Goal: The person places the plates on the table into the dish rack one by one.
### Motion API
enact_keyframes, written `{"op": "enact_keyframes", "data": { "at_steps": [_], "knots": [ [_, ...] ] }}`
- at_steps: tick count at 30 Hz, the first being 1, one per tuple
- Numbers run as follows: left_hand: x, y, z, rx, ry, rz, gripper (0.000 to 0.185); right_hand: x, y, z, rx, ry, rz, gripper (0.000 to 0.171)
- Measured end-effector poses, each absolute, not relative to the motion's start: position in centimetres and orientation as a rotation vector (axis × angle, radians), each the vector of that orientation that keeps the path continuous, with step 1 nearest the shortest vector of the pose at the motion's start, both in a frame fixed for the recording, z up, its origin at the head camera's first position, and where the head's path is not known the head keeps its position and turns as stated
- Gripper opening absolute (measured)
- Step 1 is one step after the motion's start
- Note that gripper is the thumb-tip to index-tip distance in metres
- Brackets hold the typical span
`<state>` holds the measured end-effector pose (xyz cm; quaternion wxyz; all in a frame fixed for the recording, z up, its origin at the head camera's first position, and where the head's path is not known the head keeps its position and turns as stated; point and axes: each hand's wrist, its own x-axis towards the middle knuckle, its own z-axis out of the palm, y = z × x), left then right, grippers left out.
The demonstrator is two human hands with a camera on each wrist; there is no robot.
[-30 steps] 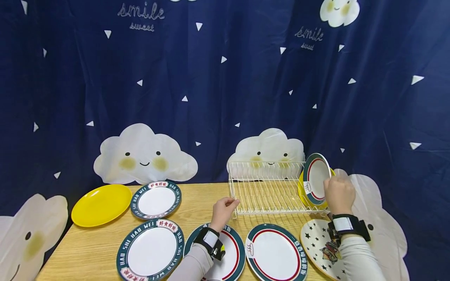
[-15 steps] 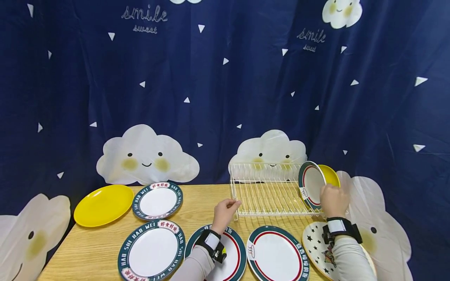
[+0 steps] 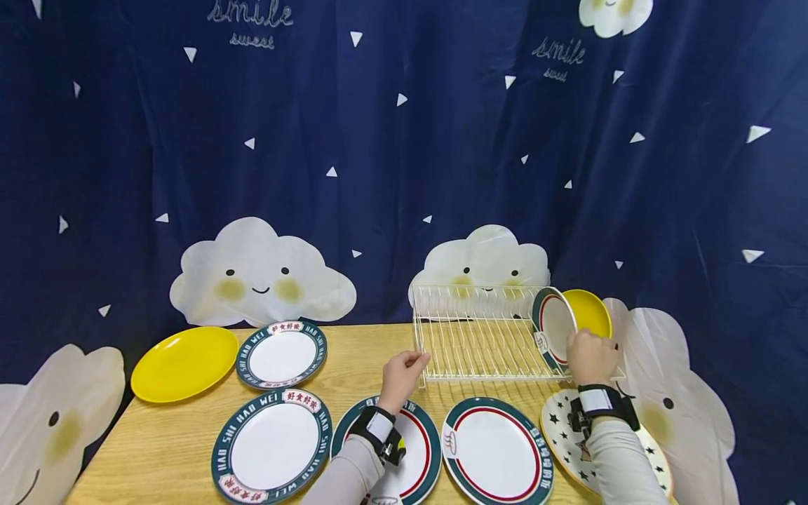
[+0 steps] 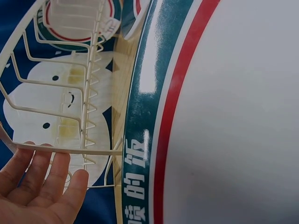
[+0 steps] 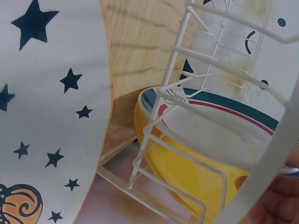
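- The right hand (image 3: 590,358) grips the rim of a green-and-red-rimmed plate (image 3: 553,328) standing on edge at the right end of the white wire dish rack (image 3: 480,337), just in front of a yellow plate (image 3: 590,312) already racked.
- The left hand (image 3: 400,373) rests with relaxed fingers on the rack's front left corner.
- A star-patterned plate (image 3: 562,431) lies on the table (image 3: 170,449) below the right wrist.
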<state>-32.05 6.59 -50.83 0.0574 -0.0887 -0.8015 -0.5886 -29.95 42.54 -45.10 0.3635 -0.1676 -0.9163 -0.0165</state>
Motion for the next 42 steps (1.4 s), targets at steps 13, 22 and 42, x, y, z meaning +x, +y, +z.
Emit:
{"op": "enact_keyframes", "data": {
  "at_steps": [13,22,42],
  "knots": [
    [-32.4,6.5,-51.2,-0.234,-2.439,-1.804,0.037,-28.6,42.0,-46.2,-0.328,-2.298,0.027,0.035],
    [-32.2,6.6,-51.0,-0.223,-2.436,-1.8,0.037,-26.5,41.6,-46.5,-0.479,-2.173,0.408,0.029],
    [-32.0,6.8,-50.7,-0.213,-2.44,-1.796,0.042,-25.0,41.8,-50.0,-0.86,-2.121,0.867,0.048]
  ]
}}
